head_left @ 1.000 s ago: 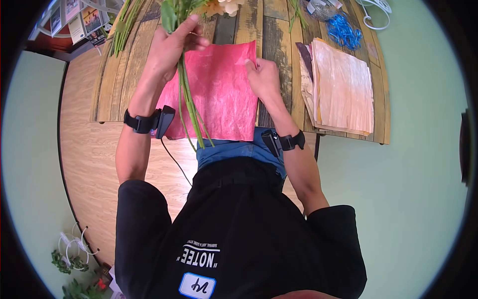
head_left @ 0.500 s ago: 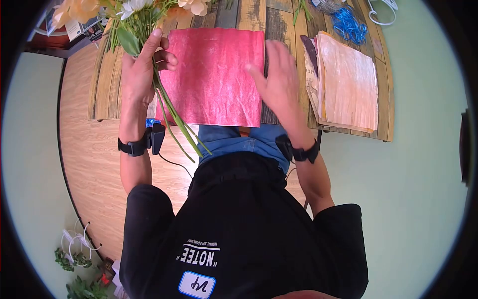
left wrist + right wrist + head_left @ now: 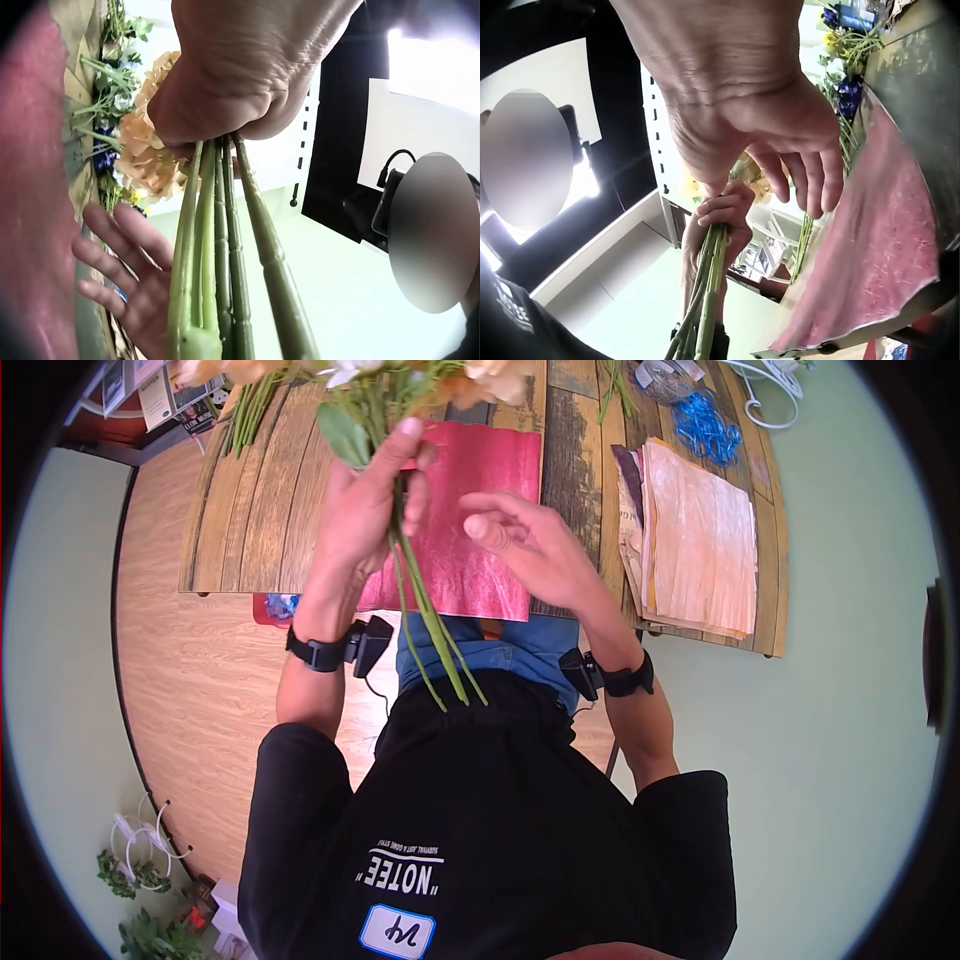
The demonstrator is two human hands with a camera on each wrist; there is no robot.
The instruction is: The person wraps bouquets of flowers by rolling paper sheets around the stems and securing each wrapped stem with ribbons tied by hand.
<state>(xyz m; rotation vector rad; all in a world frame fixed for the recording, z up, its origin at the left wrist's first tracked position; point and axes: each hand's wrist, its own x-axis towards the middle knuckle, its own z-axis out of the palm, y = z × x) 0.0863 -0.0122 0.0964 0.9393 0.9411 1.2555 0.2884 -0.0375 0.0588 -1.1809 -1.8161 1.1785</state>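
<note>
My left hand (image 3: pixel 367 510) grips a bunch of flowers by its green stems (image 3: pixel 428 622), held above the table. Peach blossoms (image 3: pixel 146 139), a white flower and a broad leaf (image 3: pixel 343 436) spread beyond the fist, and the stem ends hang toward my waist. Under the bunch lies a sheet of pink wrapping paper (image 3: pixel 480 575), partly hidden by the left hand and the stems. To the right of the stems my right hand (image 3: pixel 535 550) hovers over the paper, holding nothing, its fingers loosely extended toward the bunch, as the right wrist view also shows.
A stack of pale wrapping paper (image 3: pixel 700 545) lies on the right of the wooden table (image 3: pixel 265 510). Beyond it sits a blue ribbon tangle (image 3: pixel 707 430). More cut stems (image 3: pixel 257 412) lie at the far left. A red container (image 3: pixel 268 610) shows below the table's near edge.
The right hand has let go of the paper's right edge, swung outward, then come back in toward the stems. The left hand moved left with the bunch, then back right over the paper.
</note>
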